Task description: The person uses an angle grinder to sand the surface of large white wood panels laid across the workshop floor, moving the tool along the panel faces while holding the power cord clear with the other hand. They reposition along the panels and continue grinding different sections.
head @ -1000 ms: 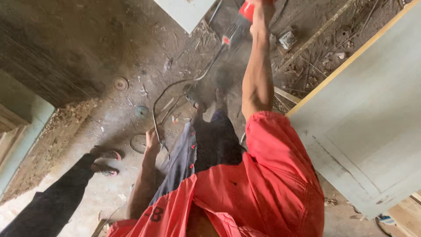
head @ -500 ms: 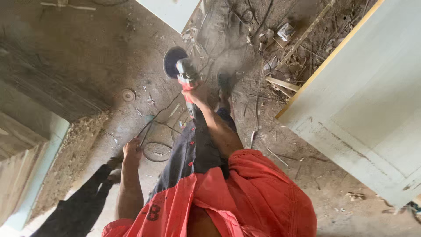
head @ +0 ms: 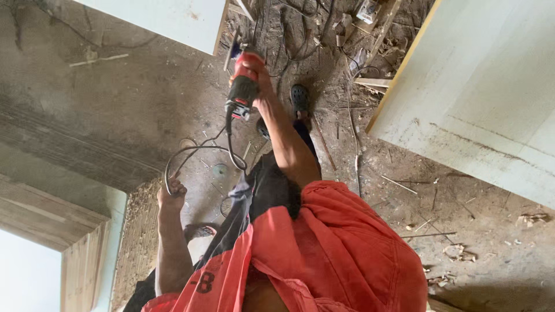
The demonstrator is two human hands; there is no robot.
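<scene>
Looking down past a red shirt and dark trousers, the view takes in a rough concrete floor thick with dust, sawdust, splinters and offcuts. Taking the angle grinder as the landmark: it is held out over the floor near the top middle of the view, its red and black body pointing away from the person, with its black power cord dropping from its rear end and looping toward the person. The right hand has its fingers wrapped tight round the grinder's body. The left hand sits well below and left of the grinder, fingers curled closed round a loop of the cord. Just above and left of the grinder is the edge of a pale painted board; well to its right lies a large pale panel with a yellowish wooden edge. Just right of the grinder a foot in a dark sandal stands on the floor, and beyond it is a tangle of wires and scrap wood. Far below and left of the grinder a plank wall edge and a bright opening show. Against half a second earlier, the grinder has shifted right and nearer the pale board, the right arm is stretched further, and the left hand now grips the cord rather than hanging loose above it.
</scene>
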